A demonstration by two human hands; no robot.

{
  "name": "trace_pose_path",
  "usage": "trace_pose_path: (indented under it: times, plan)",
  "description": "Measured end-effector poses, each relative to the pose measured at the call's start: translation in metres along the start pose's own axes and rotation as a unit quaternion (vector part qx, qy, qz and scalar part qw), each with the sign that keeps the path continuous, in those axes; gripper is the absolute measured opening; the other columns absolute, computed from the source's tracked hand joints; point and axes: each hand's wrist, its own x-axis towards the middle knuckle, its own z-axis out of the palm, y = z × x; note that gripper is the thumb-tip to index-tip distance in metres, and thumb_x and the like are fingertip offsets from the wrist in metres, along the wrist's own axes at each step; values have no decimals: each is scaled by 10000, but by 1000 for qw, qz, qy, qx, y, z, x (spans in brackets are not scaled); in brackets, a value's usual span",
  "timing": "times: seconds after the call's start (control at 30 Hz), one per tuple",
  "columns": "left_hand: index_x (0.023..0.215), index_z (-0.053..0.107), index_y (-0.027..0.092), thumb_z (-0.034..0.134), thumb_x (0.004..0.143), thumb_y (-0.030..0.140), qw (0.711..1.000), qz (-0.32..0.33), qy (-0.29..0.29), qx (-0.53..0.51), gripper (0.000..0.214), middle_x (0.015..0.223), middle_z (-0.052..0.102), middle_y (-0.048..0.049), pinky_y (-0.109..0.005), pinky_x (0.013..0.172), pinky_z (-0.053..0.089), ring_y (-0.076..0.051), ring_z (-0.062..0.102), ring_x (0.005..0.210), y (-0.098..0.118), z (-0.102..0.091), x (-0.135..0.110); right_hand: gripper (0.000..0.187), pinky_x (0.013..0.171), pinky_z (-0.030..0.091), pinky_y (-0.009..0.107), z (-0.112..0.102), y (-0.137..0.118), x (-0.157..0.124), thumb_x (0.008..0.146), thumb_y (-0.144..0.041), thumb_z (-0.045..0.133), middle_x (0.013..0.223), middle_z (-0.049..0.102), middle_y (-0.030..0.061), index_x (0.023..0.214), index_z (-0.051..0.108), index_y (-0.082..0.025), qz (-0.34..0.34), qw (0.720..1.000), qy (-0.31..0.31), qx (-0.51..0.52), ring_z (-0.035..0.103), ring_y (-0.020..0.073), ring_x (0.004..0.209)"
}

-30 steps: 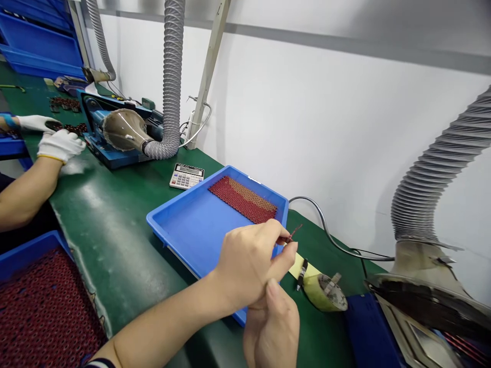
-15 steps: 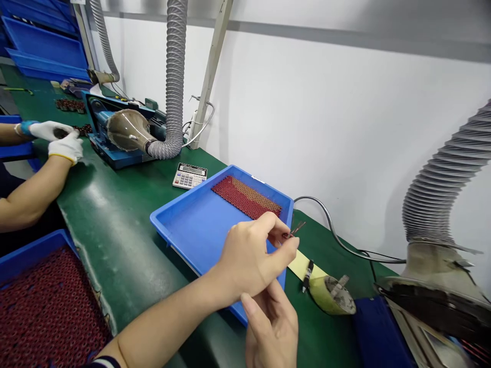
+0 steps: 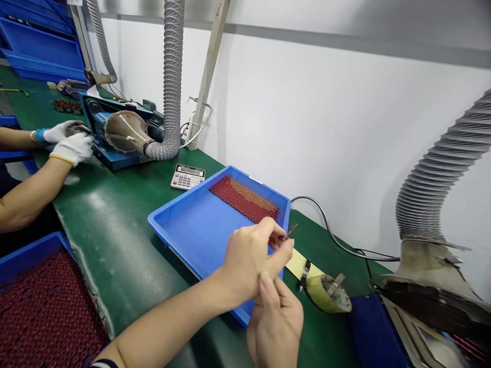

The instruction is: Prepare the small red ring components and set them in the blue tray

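Observation:
My left hand (image 3: 251, 258) pinches a small dark-red part with thin wire leads (image 3: 288, 232) between thumb and forefinger, just over the right rim of a blue tray (image 3: 184, 225). My right hand (image 3: 275, 324) is below it, fingers raised and touching the left hand's underside; what it holds, if anything, is hidden. At the tray's far end lies a neat patch of red ring-shaped parts (image 3: 245, 198).
A co-worker's white-gloved hands (image 3: 69, 140) work at a blue machine (image 3: 115, 128) with a grey suction hose (image 3: 171, 82). A calculator (image 3: 187, 176), a yellow tape roll (image 3: 328, 295), a pen (image 3: 305, 267), a second hose hood (image 3: 429, 266) and a tray of red rings (image 3: 42, 306) surround me.
My right hand has risen back up against the left hand. The left hand keeps its pinch on the small part, shifted slightly. The co-worker's hands moved toward the blue machine.

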Motion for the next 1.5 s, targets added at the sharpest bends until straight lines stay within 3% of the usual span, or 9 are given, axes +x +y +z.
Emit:
trace_pose_path:
  times: [0.13, 0.3, 0.47, 0.57, 0.63, 0.93, 1.2, 1.37, 1.5]
  plan:
    - [776, 550, 196, 549, 810, 260, 1000, -16, 5, 10, 73, 739, 680, 0, -247, 611, 447, -144, 639, 690, -12, 4, 6, 283, 815, 508, 316, 3, 2, 4, 808, -402, 672, 922, 654, 69, 974, 659, -172, 8, 1000, -18, 4, 600, 220, 920]
    - [764, 561, 180, 567, 796, 261, 996, -41, 27, -73, 88, 722, 660, -3, -225, 615, 457, -127, 626, 682, -26, 4, 16, 269, 775, 493, 250, 11, 4, 4, 794, -346, 701, 958, 624, 39, 987, 601, -186, -8, 995, -70, -67, 575, 171, 904]
    - [738, 538, 166, 589, 761, 240, 983, -82, 78, -142, 93, 680, 635, -3, -215, 587, 459, -116, 600, 634, -33, 13, 17, 286, 575, 401, 219, 15, 9, 22, 784, -409, 687, 651, 510, -22, 725, 565, -158, -55, 995, -6, -84, 479, 136, 667]
    - [753, 539, 165, 594, 762, 243, 980, -81, 66, -170, 96, 690, 638, -3, -206, 559, 450, -112, 596, 623, -36, 15, 16, 378, 529, 344, 232, 16, 10, 33, 805, -463, 637, 594, 457, -22, 622, 521, -153, -69, 994, 51, -73, 421, 133, 615]
    - [767, 544, 164, 592, 766, 243, 979, -77, 60, -179, 92, 704, 646, -8, -207, 572, 460, -116, 609, 644, -37, 12, 16, 405, 507, 316, 232, 17, 8, 34, 807, -469, 631, 588, 429, -27, 592, 478, -162, -76, 993, 47, -81, 384, 125, 591]
    - [794, 548, 159, 584, 773, 267, 973, -69, 91, -200, 117, 731, 651, -29, -231, 618, 497, -131, 636, 680, -31, 7, 16, 223, 717, 459, 254, 20, -3, 4, 857, -400, 599, 848, 561, 11, 905, 529, -193, -60, 987, -83, -121, 522, 156, 798]
    - [773, 538, 148, 623, 753, 271, 952, -79, 77, -284, 150, 705, 640, -30, -254, 657, 501, -132, 632, 660, -26, 7, 12, 346, 827, 465, 314, 13, 5, -10, 835, -399, 617, 1069, 536, 56, 1080, 446, -223, -30, 985, -122, -123, 540, 202, 961]
    - [767, 522, 148, 630, 745, 265, 940, -94, 54, -322, 161, 701, 632, -30, -263, 659, 490, -129, 620, 644, -22, 8, 11, 315, 783, 469, 288, 11, 3, -10, 828, -412, 629, 986, 552, 37, 1021, 488, -207, -41, 988, -92, -119, 544, 181, 879]
    - [771, 532, 155, 619, 746, 265, 952, -92, 55, -288, 143, 725, 640, -39, -282, 670, 482, -146, 622, 676, -16, 7, 7, 202, 687, 444, 236, 11, 0, -7, 875, -399, 576, 817, 524, -3, 908, 550, -202, -67, 993, -72, -63, 497, 143, 752]
